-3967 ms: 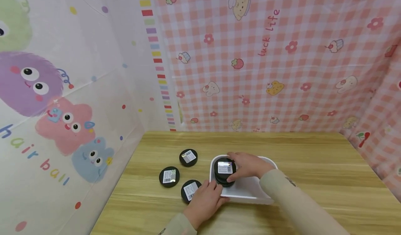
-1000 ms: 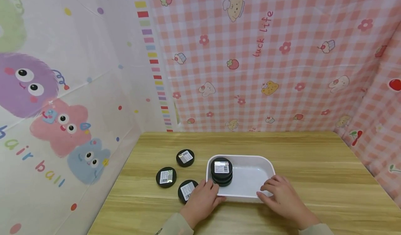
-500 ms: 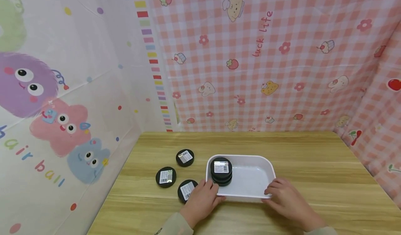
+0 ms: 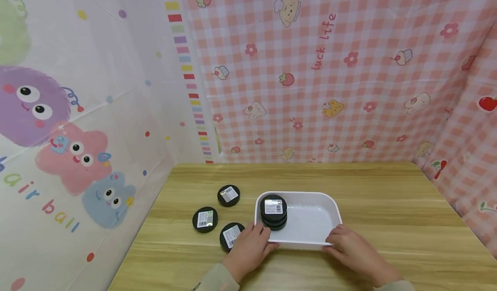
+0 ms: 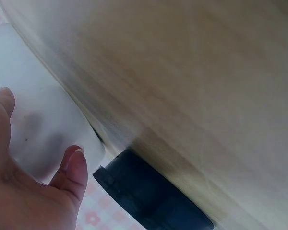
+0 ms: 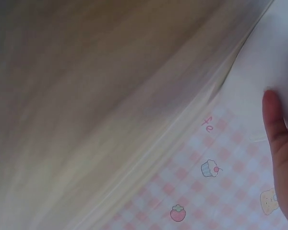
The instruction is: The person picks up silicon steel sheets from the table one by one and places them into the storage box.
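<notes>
A white rectangular tray point(image 4: 310, 224) with rounded corners stands on the table. Inside it, at the left end, is a stack of black round discs point(image 4: 273, 208), the top one bearing a white label. My left hand point(image 4: 248, 248) grips the tray's front left corner, fingers over the rim and thumb along the outer wall. With my right hand point(image 4: 355, 253) I pinch the front right corner, fingers bent over the rim. In the right wrist view its thumb point(image 6: 273, 112) lies against the outer tray wall point(image 6: 254, 79). A black disc point(image 5: 153, 191) stands near my left hand in the left wrist view.
Left of the tray lie three labelled black discs: a far one point(image 4: 228, 195), a leftmost one point(image 4: 205, 219) and a near one point(image 4: 231, 235) partly hidden by my left hand. The wooden table point(image 4: 388, 196) ends at a pink checked cloth point(image 4: 349, 84) behind.
My right hand has let go of the disc stack in the tray, moved to the front right corner and taken hold of the rim there. My left hand has stayed at its corner.
</notes>
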{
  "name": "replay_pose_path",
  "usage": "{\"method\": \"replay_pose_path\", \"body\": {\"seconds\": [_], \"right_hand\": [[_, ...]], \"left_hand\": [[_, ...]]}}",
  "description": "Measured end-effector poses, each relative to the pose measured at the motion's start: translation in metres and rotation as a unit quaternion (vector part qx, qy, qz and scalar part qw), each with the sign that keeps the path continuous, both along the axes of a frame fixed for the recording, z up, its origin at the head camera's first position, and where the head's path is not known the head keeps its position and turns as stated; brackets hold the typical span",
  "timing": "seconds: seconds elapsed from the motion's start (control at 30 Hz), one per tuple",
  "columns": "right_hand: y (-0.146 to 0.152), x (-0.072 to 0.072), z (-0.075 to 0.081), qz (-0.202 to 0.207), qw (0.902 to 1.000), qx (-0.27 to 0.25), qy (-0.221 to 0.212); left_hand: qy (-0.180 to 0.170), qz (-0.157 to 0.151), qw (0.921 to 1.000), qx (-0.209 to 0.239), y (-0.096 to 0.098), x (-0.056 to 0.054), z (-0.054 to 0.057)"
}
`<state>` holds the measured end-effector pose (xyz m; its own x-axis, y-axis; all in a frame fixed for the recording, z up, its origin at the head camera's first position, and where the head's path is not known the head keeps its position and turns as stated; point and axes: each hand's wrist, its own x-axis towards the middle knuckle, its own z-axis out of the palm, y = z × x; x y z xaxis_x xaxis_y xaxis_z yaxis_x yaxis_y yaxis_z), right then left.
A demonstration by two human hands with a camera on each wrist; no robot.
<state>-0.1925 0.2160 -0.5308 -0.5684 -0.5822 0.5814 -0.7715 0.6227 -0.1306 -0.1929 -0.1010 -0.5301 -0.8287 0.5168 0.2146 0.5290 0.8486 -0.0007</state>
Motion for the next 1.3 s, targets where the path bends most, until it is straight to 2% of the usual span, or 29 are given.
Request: {"method": "replay_pose_path", "body": {"seconds": [0.3, 0.47, 0.87, 1.07, 1.3], "right_hand": [[-0.002, 0.002, 0.001, -0.018, 0.9986, 0.005, -0.05], [-0.001, 0.001, 0.001, -0.011, 0.9969, -0.009, -0.078], [0.0, -0.002, -0.008, 0.015, 0.9967, -0.049, -0.062], [-0.002, -0.003, -0.009, 0.012, 0.997, -0.057, -0.05], [-0.002, -0.004, -0.007, 0.016, 0.9957, -0.064, -0.065]], "left_hand": [[-0.007, 0.003, 1.0, 0.002, 0.001, -0.001, -0.001], [-0.008, 0.003, 1.0, 0.0, 0.0, 0.0, 0.0], [-0.002, -0.005, 1.0, 0.004, 0.0, -0.002, -0.003], [0.01, -0.004, 0.9999, 0.004, -0.001, -0.002, -0.003], [-0.003, -0.006, 1.0, 0.005, 0.0, -0.001, 0.0]]}}
